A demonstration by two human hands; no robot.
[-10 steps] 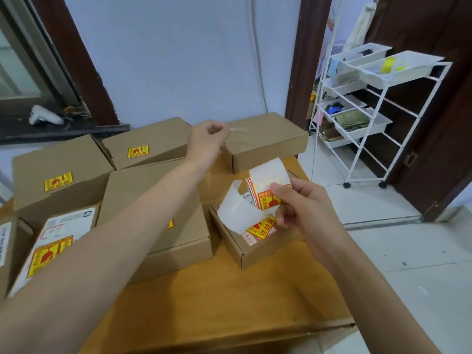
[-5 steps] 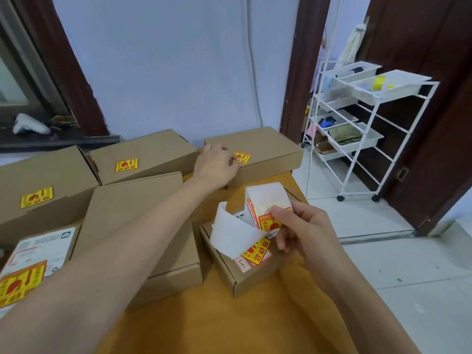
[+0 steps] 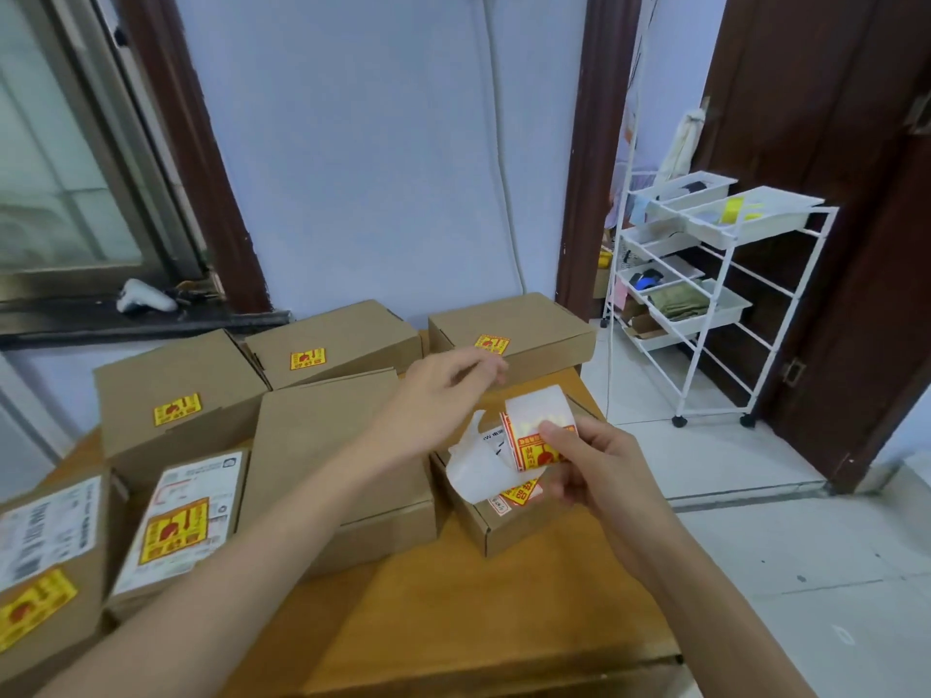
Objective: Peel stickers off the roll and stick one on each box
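Observation:
My right hand (image 3: 597, 473) grips the sticker roll (image 3: 536, 430), white with yellow and red stickers, above a small box (image 3: 514, 528) that carries a sticker. A strip of bare backing paper (image 3: 471, 471) curls off the roll to the left. My left hand (image 3: 443, 390) hovers empty, fingers loosely apart, between the roll and the far right box (image 3: 534, 330), which has a fresh yellow sticker (image 3: 491, 343) on its lid. The large middle box (image 3: 322, 445) shows no sticker where my arm leaves it visible.
Several more stickered cardboard boxes fill the wooden table (image 3: 453, 622) at left and back. A white wire trolley (image 3: 705, 294) with trays stands on the tiled floor to the right. A window sill (image 3: 126, 314) runs behind the boxes.
My left hand pressed a sticker onto the far right box, then drew back toward the roll. The head camera has tilted up a little.

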